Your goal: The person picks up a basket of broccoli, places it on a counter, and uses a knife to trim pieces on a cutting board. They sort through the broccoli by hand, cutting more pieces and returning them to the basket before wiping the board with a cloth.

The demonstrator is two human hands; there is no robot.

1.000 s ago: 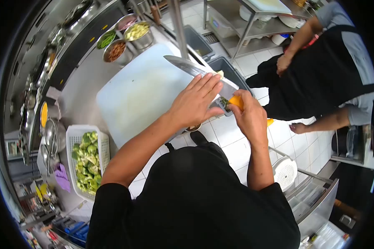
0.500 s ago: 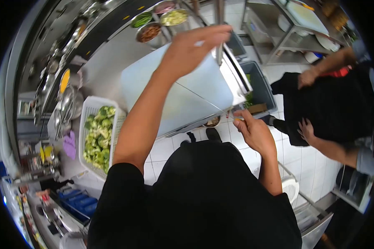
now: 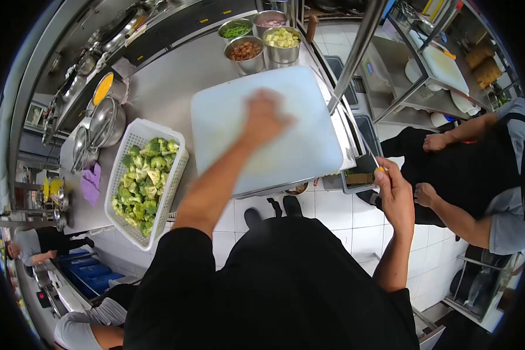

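the left hand (image 3: 263, 116) is over the middle of the white cutting board (image 3: 309, 146), too blurry to tell if its fingers are spread or curled. the right hand (image 3: 395, 195) is just past the board's right edge, pinching a knife (image 3: 349, 119) by its orange handle. a basket of broccoli (image 3: 143, 181) sits just left of the board.

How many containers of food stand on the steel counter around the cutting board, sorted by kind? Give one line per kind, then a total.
Round metal pots of cut food: 4
White plastic baskets of broccoli: 1
Total: 5
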